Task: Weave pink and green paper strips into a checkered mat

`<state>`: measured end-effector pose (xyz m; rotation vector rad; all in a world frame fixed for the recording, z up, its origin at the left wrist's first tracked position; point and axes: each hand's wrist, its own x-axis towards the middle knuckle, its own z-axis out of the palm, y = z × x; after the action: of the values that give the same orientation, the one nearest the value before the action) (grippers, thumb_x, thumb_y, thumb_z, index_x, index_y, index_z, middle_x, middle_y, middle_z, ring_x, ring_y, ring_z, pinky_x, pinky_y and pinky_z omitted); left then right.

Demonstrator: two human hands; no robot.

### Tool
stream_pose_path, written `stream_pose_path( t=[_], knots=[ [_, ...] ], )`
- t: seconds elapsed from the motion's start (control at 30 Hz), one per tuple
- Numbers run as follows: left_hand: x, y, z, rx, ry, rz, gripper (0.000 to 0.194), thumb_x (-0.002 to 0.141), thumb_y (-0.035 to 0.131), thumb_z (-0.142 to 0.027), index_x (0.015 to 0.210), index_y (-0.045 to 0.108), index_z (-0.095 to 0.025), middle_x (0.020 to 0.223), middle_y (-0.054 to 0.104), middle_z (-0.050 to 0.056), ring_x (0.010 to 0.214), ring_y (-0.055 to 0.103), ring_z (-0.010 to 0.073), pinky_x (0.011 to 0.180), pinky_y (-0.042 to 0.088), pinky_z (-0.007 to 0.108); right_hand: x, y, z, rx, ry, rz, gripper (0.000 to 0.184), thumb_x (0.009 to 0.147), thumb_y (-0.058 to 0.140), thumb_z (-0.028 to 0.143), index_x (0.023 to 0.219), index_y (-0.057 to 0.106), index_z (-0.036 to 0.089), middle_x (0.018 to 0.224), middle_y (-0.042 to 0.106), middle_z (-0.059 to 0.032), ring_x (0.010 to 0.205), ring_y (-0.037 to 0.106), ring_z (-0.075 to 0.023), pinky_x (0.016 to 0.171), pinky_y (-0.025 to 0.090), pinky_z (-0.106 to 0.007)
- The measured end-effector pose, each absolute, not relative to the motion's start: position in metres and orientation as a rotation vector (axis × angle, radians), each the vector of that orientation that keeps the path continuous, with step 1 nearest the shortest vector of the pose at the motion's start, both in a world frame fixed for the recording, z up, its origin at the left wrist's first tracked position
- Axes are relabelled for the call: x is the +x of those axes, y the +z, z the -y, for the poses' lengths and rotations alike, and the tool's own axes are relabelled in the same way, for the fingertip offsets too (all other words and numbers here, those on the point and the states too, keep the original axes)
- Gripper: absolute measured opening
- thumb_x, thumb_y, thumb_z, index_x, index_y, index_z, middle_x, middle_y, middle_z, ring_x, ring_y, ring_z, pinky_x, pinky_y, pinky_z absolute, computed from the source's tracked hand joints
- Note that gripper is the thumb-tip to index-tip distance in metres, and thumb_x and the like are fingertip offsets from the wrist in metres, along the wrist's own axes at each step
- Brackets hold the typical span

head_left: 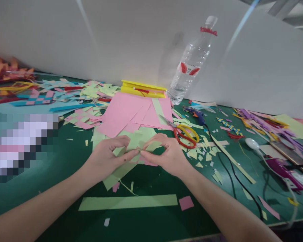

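My left hand (113, 153) and my right hand (164, 154) meet at the middle of the table, thumbs and fingers pinched on a light green paper piece (136, 139). The tips nearly touch at a small fold or twist in the paper, too small to make out. Beneath and behind lie pink paper sheets (121, 112) and more green paper. Just past my right hand, scissors (185, 134) with red and yellow handles rest slightly spread. Nearer me, a long green paper strip (128, 202) lies flat beside a small pink square (186, 203).
A clear plastic bottle (190, 67) stands against the grey wall, near a yellow folded piece (141, 89). At right are a glue gun (195, 114) with a black cord, green scraps (204, 151) and a purple device (285, 173). Woven paper pieces (40, 98) lie at left.
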<state>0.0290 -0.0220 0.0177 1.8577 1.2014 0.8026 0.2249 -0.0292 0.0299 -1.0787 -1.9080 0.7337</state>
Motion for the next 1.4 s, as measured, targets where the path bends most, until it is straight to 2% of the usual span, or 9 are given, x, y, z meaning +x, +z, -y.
stream_pose_path(
  t=[0.17, 0.33, 0.57, 0.7, 0.83, 0.93, 1.17, 1.33, 1.4],
  knots=[
    [0.029, 0.016, 0.021, 1.837, 0.816, -1.236, 0.032, 0.077, 0.059, -0.048, 0.061, 0.053, -0.02, 0.071, 0.058, 0.002, 0.081, 0.059, 0.0222, 0.072, 0.047, 0.032, 0.226, 0.029, 0.028, -1.064, 0.774, 1.912, 0.008, 0.074, 0.068, 0.022, 0.065, 0.068, 0.022, 0.071, 0.07, 0.0019, 0.073, 0.063, -0.0151, 0.075, 0.048, -0.032],
    [0.028, 0.018, 0.019, 1.743, 0.786, -1.239, 0.031, 0.077, 0.059, -0.049, 0.068, 0.059, -0.02, 0.072, 0.058, 0.001, 0.08, 0.059, 0.0221, 0.071, 0.046, 0.032, 0.227, 0.028, 0.026, -1.063, 0.911, 1.896, 0.011, 0.077, 0.068, 0.031, 0.083, 0.073, 0.023, 0.085, 0.072, 0.0001, 0.08, 0.065, -0.0161, 0.073, 0.051, -0.029],
    [0.027, 0.018, 0.019, 1.756, 0.79, -1.213, 0.027, 0.076, 0.062, -0.046, 0.068, 0.06, -0.02, 0.073, 0.062, 0.001, 0.081, 0.061, 0.0218, 0.074, 0.048, 0.033, 0.225, 0.03, 0.028, -1.048, 0.887, 1.871, 0.007, 0.077, 0.065, 0.023, 0.073, 0.071, 0.02, 0.072, 0.069, 0.0015, 0.069, 0.063, -0.0131, 0.066, 0.05, -0.026],
    [0.029, 0.018, 0.02, 1.7, 0.797, -1.224, 0.027, 0.075, 0.063, -0.047, 0.072, 0.066, -0.021, 0.075, 0.067, 0.001, 0.083, 0.063, 0.0232, 0.074, 0.05, 0.033, 0.227, 0.027, 0.027, -1.011, 0.992, 1.833, 0.007, 0.076, 0.068, 0.026, 0.074, 0.07, 0.019, 0.078, 0.07, 0.0001, 0.075, 0.064, -0.0141, 0.072, 0.05, -0.027],
    [0.027, 0.016, 0.019, 1.385, 0.864, -1.245, 0.032, 0.073, 0.068, -0.05, 0.085, 0.07, -0.021, 0.083, 0.072, 0.003, 0.076, 0.066, 0.0224, 0.065, 0.053, 0.031, 0.236, 0.024, 0.017, -1.092, 1.105, 1.675, 0.02, 0.073, 0.073, 0.035, 0.088, 0.072, 0.021, 0.089, 0.072, -0.0018, 0.088, 0.065, -0.0171, 0.082, 0.05, -0.032],
    [0.024, 0.018, 0.017, 1.086, 0.922, -1.143, 0.033, 0.075, 0.071, -0.046, 0.096, 0.07, -0.022, 0.092, 0.074, 0.004, 0.077, 0.068, 0.0209, 0.064, 0.055, 0.029, 0.242, 0.024, 0.01, -1.135, 1.166, 1.543, 0.03, 0.074, 0.071, 0.043, 0.096, 0.07, 0.023, 0.096, 0.072, -0.0032, 0.094, 0.065, -0.0174, 0.084, 0.05, -0.033],
    [0.024, 0.021, 0.017, 0.976, 0.973, -1.112, 0.037, 0.075, 0.074, -0.043, 0.106, 0.069, -0.023, 0.099, 0.074, 0.003, 0.081, 0.068, 0.0191, 0.07, 0.056, 0.029, 0.239, 0.023, 0.012, -1.114, 1.366, 1.561, 0.032, 0.071, 0.075, 0.042, 0.095, 0.07, 0.022, 0.1, 0.072, -0.0052, 0.092, 0.065, -0.0174, 0.08, 0.051, -0.032],
    [0.024, 0.019, 0.016, 0.994, 0.998, -1.126, 0.04, 0.075, 0.073, -0.044, 0.111, 0.067, -0.026, 0.112, 0.071, 0.004, 0.096, 0.066, 0.0225, 0.073, 0.056, 0.03, 0.239, 0.021, 0.012, -1.009, 1.387, 1.541, 0.03, 0.07, 0.075, 0.039, 0.095, 0.071, 0.022, 0.1, 0.071, -0.0039, 0.091, 0.065, -0.0169, 0.08, 0.051, -0.031],
    [0.024, 0.02, 0.016, 0.969, 1.007, -1.132, 0.042, 0.075, 0.072, -0.044, 0.114, 0.065, -0.027, 0.115, 0.07, 0.004, 0.095, 0.067, 0.0228, 0.073, 0.057, 0.031, 0.24, 0.019, 0.011, -1.018, 1.403, 1.542, 0.029, 0.07, 0.076, 0.037, 0.094, 0.071, 0.022, 0.096, 0.072, -0.0033, 0.087, 0.065, -0.0166, 0.077, 0.05, -0.031]
  ],
)
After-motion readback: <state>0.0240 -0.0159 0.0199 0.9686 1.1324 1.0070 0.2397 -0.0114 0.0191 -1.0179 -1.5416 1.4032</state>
